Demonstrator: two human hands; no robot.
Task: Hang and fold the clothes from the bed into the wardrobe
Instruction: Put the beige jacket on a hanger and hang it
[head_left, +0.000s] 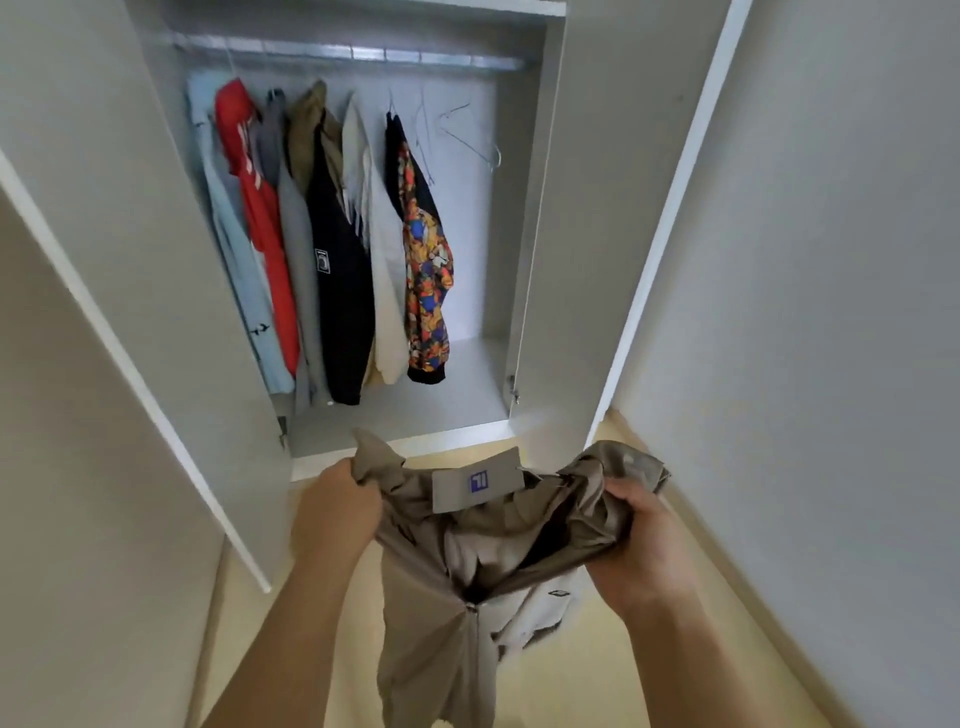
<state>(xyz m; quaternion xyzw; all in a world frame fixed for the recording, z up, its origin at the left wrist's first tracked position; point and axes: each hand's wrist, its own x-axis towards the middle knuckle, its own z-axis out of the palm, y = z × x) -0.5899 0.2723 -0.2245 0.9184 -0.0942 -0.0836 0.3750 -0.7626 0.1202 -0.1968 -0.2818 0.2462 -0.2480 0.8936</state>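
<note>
Firmly, left hand (335, 506) at seven o'clock and right hand (641, 540) at five gripped a beige garment (436, 587); fingers (621, 493) clenched on it. Open wardrobe (467, 234) stood at twelve.

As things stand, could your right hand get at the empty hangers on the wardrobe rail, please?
Probably, once freed. The doors stand open and the empty hangers hang clear, right of the patterned jacket, but the right hand grips the beige jacket.

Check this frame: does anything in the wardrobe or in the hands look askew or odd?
One empty wire hanger near the right end of the rail hangs tilted sideways. The beige jacket, gripped by the left hand and the right hand, is bunched up, with a card tag attached.
</note>
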